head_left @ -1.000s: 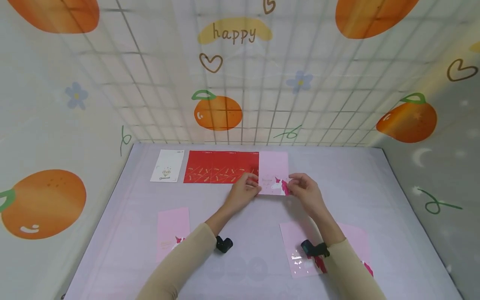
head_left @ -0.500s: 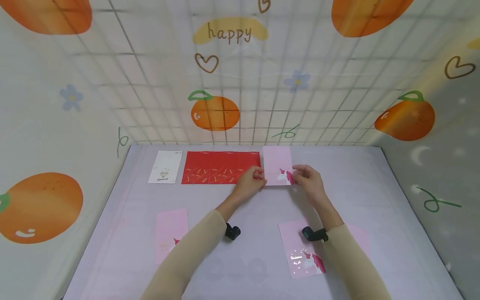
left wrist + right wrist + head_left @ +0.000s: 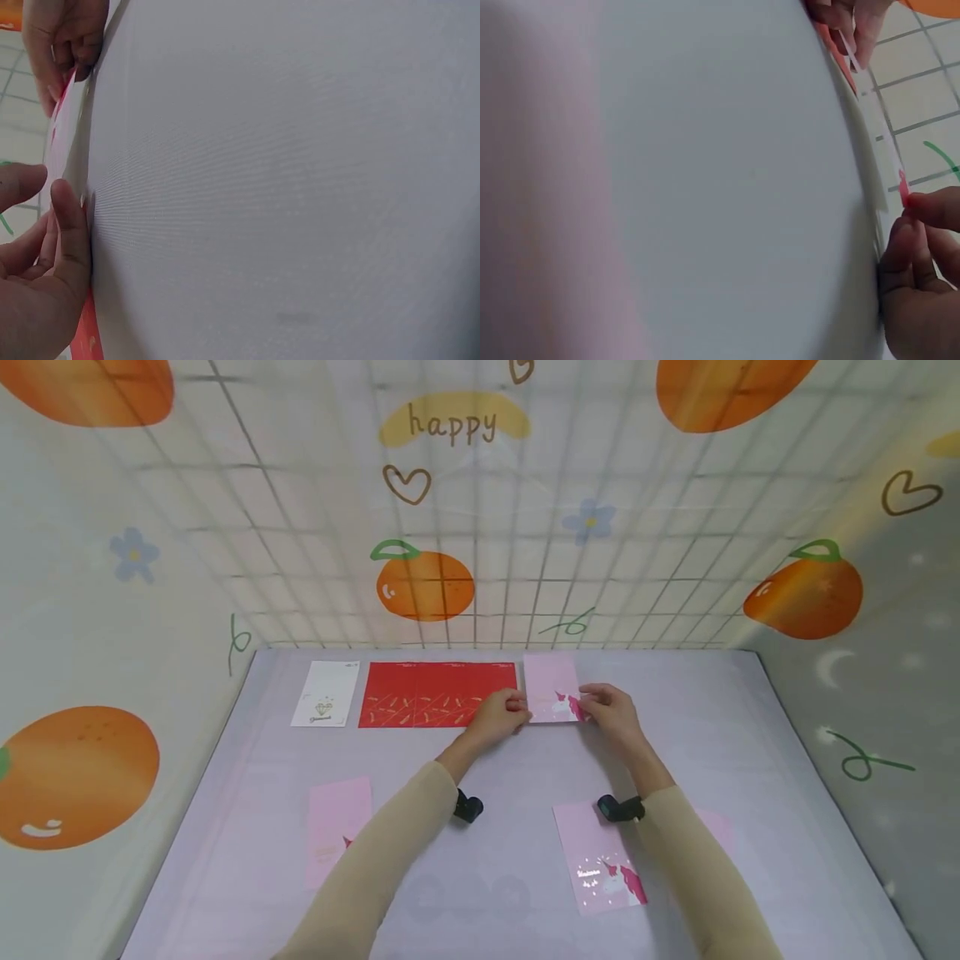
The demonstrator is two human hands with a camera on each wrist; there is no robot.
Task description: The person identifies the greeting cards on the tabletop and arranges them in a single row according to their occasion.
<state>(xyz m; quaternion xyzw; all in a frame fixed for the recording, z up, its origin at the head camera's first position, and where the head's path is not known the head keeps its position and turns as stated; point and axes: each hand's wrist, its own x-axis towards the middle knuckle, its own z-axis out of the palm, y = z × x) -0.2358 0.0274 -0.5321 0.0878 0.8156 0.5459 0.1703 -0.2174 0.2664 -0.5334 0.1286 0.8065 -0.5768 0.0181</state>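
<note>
A pink card with a unicorn [image 3: 552,687] is at the back of the table, just right of a row of red cards [image 3: 420,693]. My left hand [image 3: 498,718] pinches the card's near left corner, its back fingers over the right end of the red row. My right hand [image 3: 611,710] pinches the near right corner between thumb and fingertips. The right wrist view shows the pink card [image 3: 889,157] edge-on between both hands, low over the table. From the left wrist, red paper [image 3: 88,334] shows under my left hand [image 3: 45,292].
A white card with a gold diamond [image 3: 325,693] lies left of the red row. Pink unicorn cards lie nearer me: one at left [image 3: 337,818], partly under my sleeve, one at right [image 3: 600,860], another [image 3: 716,828] mostly behind my right forearm. A printed curtain [image 3: 480,527] borders the table's back.
Both hands have carried the pink card back and slightly right, off the red row's end, then lowered it toward the table beside that row. The head view has shifted slightly.
</note>
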